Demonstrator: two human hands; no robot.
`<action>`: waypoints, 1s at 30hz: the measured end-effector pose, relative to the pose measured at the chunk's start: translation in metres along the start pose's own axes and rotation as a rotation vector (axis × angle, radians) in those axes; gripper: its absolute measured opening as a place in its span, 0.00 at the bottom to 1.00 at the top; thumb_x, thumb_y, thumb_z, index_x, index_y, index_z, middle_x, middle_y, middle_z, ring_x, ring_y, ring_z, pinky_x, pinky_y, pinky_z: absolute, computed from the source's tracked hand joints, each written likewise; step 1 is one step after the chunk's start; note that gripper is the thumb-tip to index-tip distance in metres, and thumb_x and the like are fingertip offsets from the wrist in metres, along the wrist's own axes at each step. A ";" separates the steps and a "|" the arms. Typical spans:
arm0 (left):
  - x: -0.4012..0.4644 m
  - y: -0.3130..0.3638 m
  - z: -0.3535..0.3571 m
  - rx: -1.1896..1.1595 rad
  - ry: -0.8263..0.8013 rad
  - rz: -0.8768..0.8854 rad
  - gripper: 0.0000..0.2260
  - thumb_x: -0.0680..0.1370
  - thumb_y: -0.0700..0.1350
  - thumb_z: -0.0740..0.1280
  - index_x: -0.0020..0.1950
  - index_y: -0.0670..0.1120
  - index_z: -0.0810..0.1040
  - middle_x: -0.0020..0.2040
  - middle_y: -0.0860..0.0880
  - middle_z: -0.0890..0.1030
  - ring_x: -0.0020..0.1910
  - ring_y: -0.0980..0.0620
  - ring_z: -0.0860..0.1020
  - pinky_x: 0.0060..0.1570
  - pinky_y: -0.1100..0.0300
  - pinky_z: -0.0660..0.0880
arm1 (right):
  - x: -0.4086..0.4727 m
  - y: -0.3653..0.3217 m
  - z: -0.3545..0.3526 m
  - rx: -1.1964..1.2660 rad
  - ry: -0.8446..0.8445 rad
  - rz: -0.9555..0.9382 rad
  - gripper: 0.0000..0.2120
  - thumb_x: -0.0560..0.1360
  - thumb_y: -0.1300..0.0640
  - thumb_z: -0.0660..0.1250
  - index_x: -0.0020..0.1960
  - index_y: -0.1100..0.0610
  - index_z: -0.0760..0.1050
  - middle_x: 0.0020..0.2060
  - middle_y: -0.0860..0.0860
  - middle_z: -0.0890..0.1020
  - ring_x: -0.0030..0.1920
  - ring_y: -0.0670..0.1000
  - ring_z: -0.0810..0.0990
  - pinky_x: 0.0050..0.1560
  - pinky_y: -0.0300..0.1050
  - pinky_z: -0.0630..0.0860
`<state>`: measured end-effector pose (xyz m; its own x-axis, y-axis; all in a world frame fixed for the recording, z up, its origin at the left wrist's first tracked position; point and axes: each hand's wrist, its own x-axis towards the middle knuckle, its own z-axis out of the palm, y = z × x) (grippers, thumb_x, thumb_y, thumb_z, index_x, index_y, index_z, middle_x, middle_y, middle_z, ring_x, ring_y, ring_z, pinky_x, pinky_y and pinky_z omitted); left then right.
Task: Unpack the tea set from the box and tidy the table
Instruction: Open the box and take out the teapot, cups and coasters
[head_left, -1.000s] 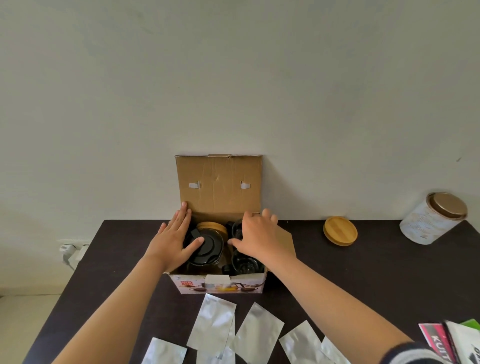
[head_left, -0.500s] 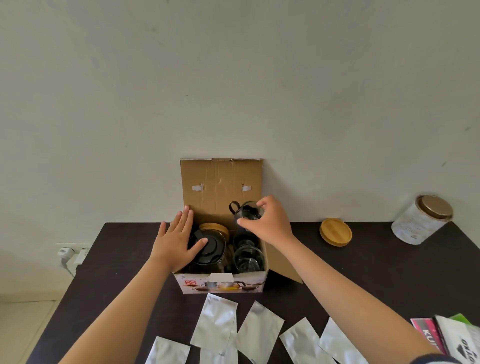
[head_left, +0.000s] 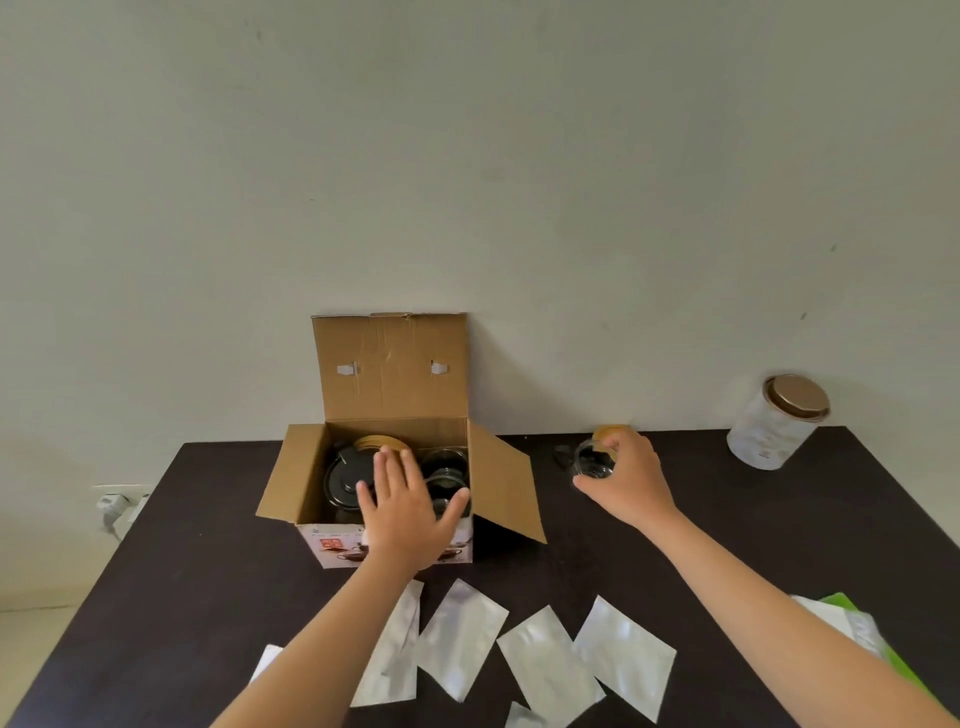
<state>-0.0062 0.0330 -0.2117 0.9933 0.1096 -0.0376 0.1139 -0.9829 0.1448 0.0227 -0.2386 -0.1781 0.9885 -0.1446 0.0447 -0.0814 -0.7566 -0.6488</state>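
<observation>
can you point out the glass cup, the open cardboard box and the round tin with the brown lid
glass cup (head_left: 593, 461): head view, on its clear side wall, gripped by the right hand (head_left: 631, 480).
cardboard box (head_left: 389, 371): head view, on the raised back flap.
round tin (head_left: 766, 436): head view, on its pale side below the brown lid.

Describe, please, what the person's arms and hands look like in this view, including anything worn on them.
Both forearms are bare, with no sleeve visible in this frame. The left hand and the right hand wear no gloves, and no rings, watch or bracelet can be made out. There are no markings, straps or cables on either arm.
</observation>
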 end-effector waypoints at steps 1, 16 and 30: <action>-0.001 0.003 0.003 0.005 -0.004 -0.045 0.50 0.66 0.74 0.32 0.77 0.40 0.43 0.78 0.42 0.42 0.76 0.44 0.38 0.72 0.42 0.41 | -0.001 0.013 -0.005 -0.015 -0.011 0.025 0.26 0.64 0.52 0.76 0.57 0.56 0.71 0.53 0.50 0.71 0.55 0.52 0.72 0.47 0.44 0.72; 0.008 -0.002 0.025 0.081 0.097 -0.098 0.50 0.68 0.75 0.37 0.77 0.40 0.50 0.78 0.44 0.46 0.76 0.48 0.41 0.72 0.44 0.44 | 0.074 0.166 -0.051 -0.273 -0.144 0.228 0.27 0.68 0.57 0.74 0.63 0.57 0.67 0.59 0.56 0.70 0.60 0.58 0.72 0.51 0.49 0.74; 0.007 -0.002 0.027 0.075 0.136 -0.093 0.49 0.69 0.75 0.38 0.76 0.39 0.52 0.77 0.46 0.46 0.76 0.50 0.41 0.72 0.45 0.42 | 0.141 0.196 -0.051 -0.616 -0.259 0.018 0.37 0.75 0.61 0.66 0.77 0.59 0.48 0.75 0.64 0.48 0.76 0.62 0.45 0.72 0.56 0.59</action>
<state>-0.0005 0.0320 -0.2388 0.9727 0.2150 0.0874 0.2091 -0.9752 0.0727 0.1396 -0.4398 -0.2606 0.9787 -0.0607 -0.1960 -0.0798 -0.9926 -0.0914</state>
